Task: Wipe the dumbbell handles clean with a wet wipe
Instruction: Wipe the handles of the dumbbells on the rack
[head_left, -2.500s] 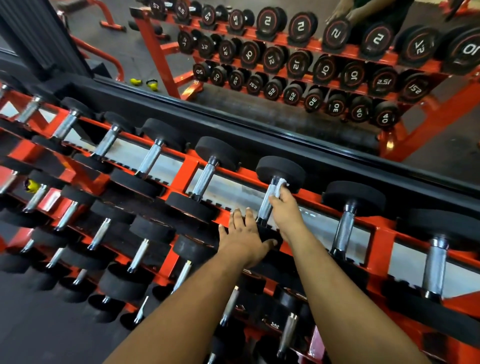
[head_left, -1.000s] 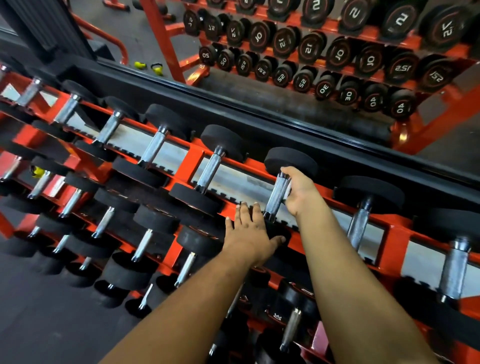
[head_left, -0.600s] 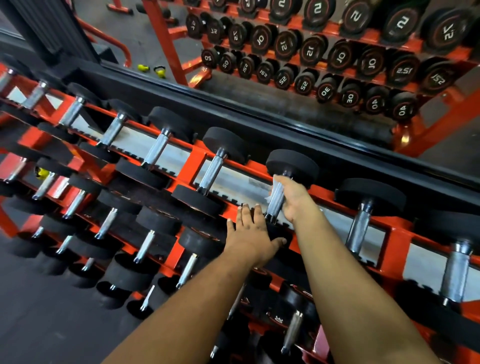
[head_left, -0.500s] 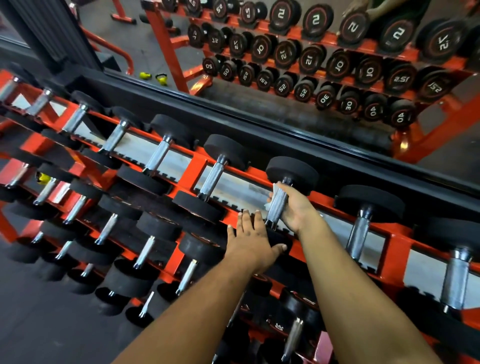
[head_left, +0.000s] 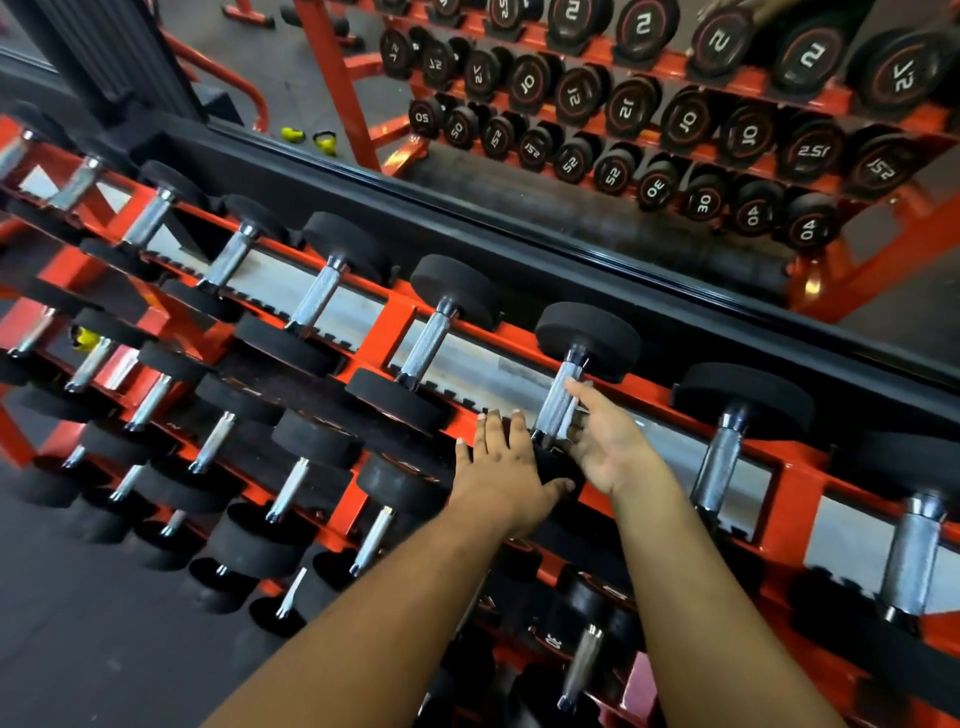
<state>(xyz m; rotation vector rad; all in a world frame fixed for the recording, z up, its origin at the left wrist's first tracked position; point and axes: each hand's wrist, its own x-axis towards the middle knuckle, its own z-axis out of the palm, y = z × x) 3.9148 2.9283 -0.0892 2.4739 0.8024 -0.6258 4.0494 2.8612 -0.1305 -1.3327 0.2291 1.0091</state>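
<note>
Presently, the left hand (head_left: 501, 470) lies flat, fingers straight and together, on the near black head (head_left: 550, 467) of a dumbbell on the red rack (head_left: 387, 327), gripping nothing. Just right of those fingers runs the knurled dumbbell handle (head_left: 557, 402), slanting up to the far head (head_left: 587, 338). The right hand (head_left: 608, 447) is beside the handle, palm turned towards it, fingers loosely curved behind it. A pale wet wipe (head_left: 575, 421) shows between the fingers and the handle; the grip on it cannot be confirmed.

The dumbbell handle (head_left: 557, 402) is cupped by the right hand (head_left: 608, 447); the near weight head (head_left: 553, 467) is pressed by the flat left hand (head_left: 501, 467).
</note>
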